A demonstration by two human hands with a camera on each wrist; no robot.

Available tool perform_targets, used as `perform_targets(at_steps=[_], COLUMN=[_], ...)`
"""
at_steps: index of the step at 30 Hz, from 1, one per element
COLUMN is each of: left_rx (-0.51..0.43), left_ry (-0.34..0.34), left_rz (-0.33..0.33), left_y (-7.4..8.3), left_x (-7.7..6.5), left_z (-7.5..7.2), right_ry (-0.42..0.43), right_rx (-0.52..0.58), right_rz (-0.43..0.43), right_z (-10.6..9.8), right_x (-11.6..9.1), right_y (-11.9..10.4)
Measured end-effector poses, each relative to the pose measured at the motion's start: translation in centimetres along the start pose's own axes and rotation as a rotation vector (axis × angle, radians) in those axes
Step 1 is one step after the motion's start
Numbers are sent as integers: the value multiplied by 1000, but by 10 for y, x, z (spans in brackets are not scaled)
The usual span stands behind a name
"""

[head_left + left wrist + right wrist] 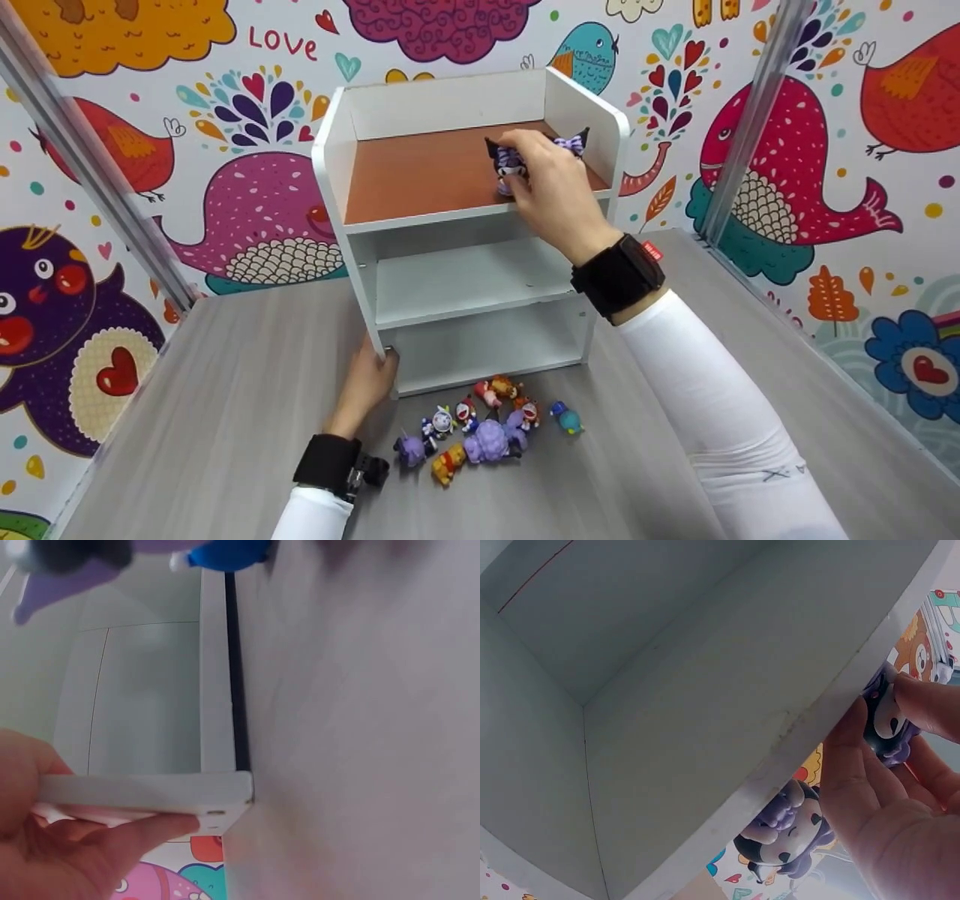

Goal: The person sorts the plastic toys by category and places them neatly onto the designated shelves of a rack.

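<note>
My left hand (371,379) curled firmly round the shelf unit's side panel (358,270), toy figures (489,441) to its right on the bench (240,412), while, higher up, my right hand (551,184) pinched a purple-and-black figurine (508,172).

White shelf unit (472,279), centre, left hand (366,386) gripping its left edge, right hand (553,180) holding black-eared figurine (510,172), upper centre, assorted figurines (487,442) on worktop (247,390), lower centre

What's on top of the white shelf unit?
Brown panel, black-purple figurine partly covered by the right hand, which holds a similar figurine. Anything else behind that hand: hidden.
</note>
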State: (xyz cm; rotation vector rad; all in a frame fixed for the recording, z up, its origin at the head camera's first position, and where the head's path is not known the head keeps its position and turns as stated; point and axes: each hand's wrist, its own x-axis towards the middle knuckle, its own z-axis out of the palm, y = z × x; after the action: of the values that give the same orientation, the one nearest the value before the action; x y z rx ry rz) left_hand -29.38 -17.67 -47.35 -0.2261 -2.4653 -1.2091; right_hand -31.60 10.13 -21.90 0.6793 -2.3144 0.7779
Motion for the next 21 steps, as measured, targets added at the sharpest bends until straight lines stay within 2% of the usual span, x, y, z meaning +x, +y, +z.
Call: perform_targets(at_steps=[10,15,21], left_rx=[10,9,26], left_ry=[-4,-2,11], left_rz=[-15,-18,-4], left_y=[-1,0,1], left_x=[0,0,-1], left_z=[1,1,1], right_ry=[2,26,52], right_rx=[-9,-60,-47], right_rz=[9,-23,-44], right_z=[-2,-5,-7], right_x=[-3,-7,-11], right_y=[0,-1,-1])
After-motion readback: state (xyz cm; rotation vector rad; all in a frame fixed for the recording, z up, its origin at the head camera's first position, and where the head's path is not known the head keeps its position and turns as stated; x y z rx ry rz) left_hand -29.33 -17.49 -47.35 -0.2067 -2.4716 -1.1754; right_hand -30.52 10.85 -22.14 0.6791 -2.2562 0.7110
